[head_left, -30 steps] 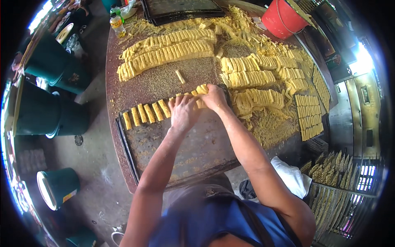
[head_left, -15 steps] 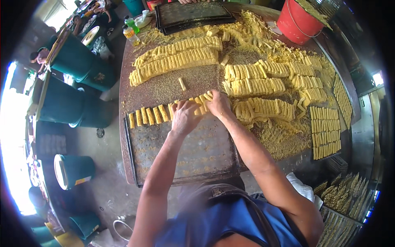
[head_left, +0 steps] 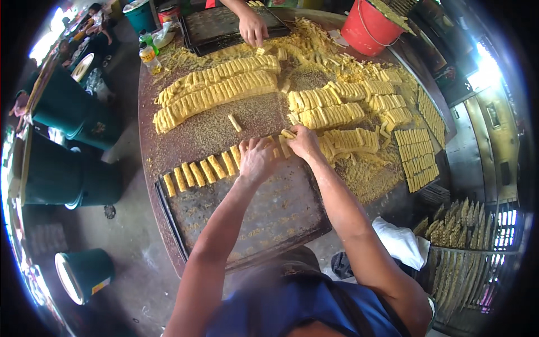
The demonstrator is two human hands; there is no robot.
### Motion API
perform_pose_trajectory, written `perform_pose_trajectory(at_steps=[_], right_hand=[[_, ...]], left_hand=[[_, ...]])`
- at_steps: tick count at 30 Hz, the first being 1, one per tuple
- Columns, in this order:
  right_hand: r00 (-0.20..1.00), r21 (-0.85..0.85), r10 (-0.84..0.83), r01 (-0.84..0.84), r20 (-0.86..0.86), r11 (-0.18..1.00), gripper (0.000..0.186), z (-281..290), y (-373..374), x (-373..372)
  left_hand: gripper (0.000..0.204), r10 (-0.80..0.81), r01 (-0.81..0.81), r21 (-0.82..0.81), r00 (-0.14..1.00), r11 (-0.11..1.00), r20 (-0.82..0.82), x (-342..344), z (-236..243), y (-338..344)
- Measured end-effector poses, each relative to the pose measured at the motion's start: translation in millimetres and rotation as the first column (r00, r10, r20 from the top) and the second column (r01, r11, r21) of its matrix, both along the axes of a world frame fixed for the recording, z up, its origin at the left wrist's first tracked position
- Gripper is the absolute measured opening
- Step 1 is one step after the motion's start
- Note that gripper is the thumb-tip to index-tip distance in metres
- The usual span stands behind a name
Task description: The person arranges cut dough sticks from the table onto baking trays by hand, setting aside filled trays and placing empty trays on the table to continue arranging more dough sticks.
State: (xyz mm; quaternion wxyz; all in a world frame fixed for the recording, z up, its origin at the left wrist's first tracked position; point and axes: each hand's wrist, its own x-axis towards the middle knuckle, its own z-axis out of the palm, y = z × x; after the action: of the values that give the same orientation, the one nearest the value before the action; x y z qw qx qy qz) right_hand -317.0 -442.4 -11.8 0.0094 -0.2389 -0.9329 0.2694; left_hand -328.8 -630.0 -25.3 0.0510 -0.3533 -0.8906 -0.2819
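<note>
A row of yellow dough sticks [head_left: 196,174] lies side by side along the far edge of the dark metal tray [head_left: 252,219]. Over the right part of this row is my left hand [head_left: 258,160], its fingers spread and bent down onto the sticks; its fingertips partly hide what they touch. Just to its right, my right hand [head_left: 305,142] pinches a dough stick [head_left: 288,134] between thumb and fingers at the row's right end. One loose stick [head_left: 234,123] rests on the table beyond the tray.
Long dough rows [head_left: 219,95] and shorter stacks [head_left: 331,115] cover the crumb-strewn table [head_left: 196,140]. A filled tray [head_left: 415,159] sits at right, a red bucket [head_left: 370,28] far right. Across the table, another person's hand [head_left: 252,28] reaches toward a dough piece beside dark trays [head_left: 233,25].
My view has turned, so the table sits tilted. Another person's hand has reached in over the far side. My hands remain at the right end of the tray's row.
</note>
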Motion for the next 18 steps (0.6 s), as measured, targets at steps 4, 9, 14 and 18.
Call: perform_pose_trajectory(at_steps=[4, 9, 14, 18], right_hand=[[0.998, 0.000, -0.018, 0.018, 0.055, 1.000, 0.038, 6, -3, 7], [0.998, 0.003, -0.059, 0.059, 0.017, 0.998, 0.027, 3, 7, 8], [0.998, 0.034, 0.053, -0.052, -0.042, 0.998, 0.025, 7, 9, 11], [0.992, -0.203, 0.125, -0.119, 0.018, 0.972, 0.022, 14, 38, 13]], left_hand=[[0.046, -0.002, 0.001, 0.095, 1.000, 0.995, 0.016, 3, -2, 5], [0.043, -0.050, 0.049, -0.010, 0.999, 0.999, -0.020, 7, -5, 27], [0.026, -0.123, 0.104, -0.147, 0.984, 0.984, -0.127, 0, 4, 23], [0.020, 0.084, -0.078, -0.030, 0.941, 0.996, 0.329, -22, 46, 31]])
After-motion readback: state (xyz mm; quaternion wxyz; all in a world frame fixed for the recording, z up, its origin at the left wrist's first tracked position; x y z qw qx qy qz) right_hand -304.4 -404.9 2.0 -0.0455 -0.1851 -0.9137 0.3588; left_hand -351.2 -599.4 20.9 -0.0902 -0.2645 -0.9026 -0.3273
